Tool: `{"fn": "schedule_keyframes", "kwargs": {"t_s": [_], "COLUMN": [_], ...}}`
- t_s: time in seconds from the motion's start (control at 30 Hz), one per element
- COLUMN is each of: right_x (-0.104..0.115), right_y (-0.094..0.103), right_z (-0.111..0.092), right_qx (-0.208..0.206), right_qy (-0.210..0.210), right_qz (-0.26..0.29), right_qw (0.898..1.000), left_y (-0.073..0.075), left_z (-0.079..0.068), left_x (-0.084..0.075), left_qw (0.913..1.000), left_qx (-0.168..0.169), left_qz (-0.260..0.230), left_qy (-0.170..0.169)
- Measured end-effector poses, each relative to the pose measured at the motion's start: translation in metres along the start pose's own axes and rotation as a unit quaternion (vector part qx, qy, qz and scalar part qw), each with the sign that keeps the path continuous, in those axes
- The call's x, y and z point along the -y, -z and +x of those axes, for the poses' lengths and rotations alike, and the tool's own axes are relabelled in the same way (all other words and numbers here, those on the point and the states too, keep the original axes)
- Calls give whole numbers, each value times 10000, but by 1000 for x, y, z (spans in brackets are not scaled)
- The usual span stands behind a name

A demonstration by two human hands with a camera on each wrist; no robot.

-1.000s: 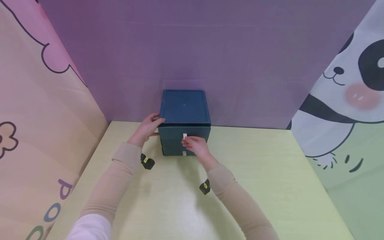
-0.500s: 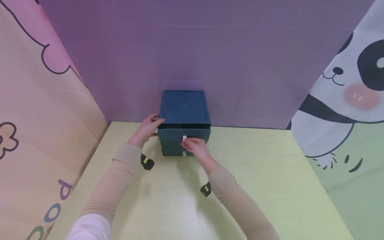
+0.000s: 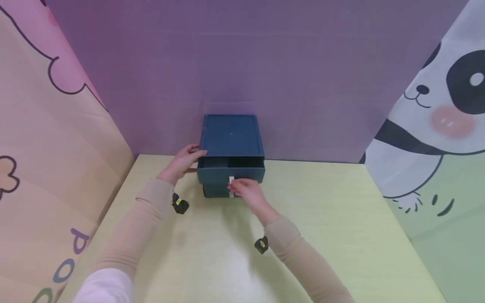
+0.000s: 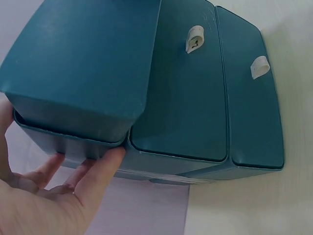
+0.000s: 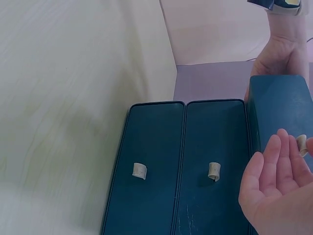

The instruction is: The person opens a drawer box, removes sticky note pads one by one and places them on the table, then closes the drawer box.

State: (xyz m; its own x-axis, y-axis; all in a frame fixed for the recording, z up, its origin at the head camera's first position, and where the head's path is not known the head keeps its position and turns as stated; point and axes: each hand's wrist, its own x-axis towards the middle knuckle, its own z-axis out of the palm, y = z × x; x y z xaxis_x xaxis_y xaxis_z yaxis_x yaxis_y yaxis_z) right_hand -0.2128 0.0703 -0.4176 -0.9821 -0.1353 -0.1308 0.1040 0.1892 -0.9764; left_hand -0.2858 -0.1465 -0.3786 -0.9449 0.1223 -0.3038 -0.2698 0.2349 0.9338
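A dark blue drawer cabinet (image 3: 232, 135) stands against the back wall. Its top drawer (image 3: 213, 174) is pulled partway out, with a dark gap behind the front. My right hand (image 3: 250, 194) pinches that drawer's whitish pull tab (image 5: 302, 146) between thumb and fingers; part of the thumb is cut off in the right wrist view. At the cabinet's left side, my left hand (image 3: 181, 163) lays its thumb on the top edge. Its other fingers (image 4: 100, 174) stretch against the side panel, below the drawer. The middle drawer (image 4: 182, 88) and bottom drawer (image 4: 252, 107) are closed, each with a similar tab.
The pale yellow tabletop (image 3: 322, 219) spreads in front and to both sides. A purple cloth wall (image 3: 303, 84) rises right behind the cabinet. Printed panels close in the sides, with a panda (image 3: 451, 122) on the right one.
The top drawer has slid toward me, its gap widening, as my right hand draws the tab nearer. My left hand keeps its place on the cabinet; the head view has shifted slightly.
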Motion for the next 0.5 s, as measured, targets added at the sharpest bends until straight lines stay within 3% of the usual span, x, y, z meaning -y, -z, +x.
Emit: {"fn": "schedule_keyframes", "kwargs": {"t_s": [0.23, 0.5], "right_x": [1, 0], "right_y": [2, 3], "right_z": [-9, -18], "right_qx": [85, 166], "right_qy": [25, 146], "right_qz": [-172, -444], "right_qw": [9998, 9988], "left_y": [3, 8], "left_z": [1, 0], "left_x": [0, 1], "left_qw": [9984, 9973], "left_qx": [312, 444], "left_qz": [-461, -574], "left_qy": [103, 100]}}
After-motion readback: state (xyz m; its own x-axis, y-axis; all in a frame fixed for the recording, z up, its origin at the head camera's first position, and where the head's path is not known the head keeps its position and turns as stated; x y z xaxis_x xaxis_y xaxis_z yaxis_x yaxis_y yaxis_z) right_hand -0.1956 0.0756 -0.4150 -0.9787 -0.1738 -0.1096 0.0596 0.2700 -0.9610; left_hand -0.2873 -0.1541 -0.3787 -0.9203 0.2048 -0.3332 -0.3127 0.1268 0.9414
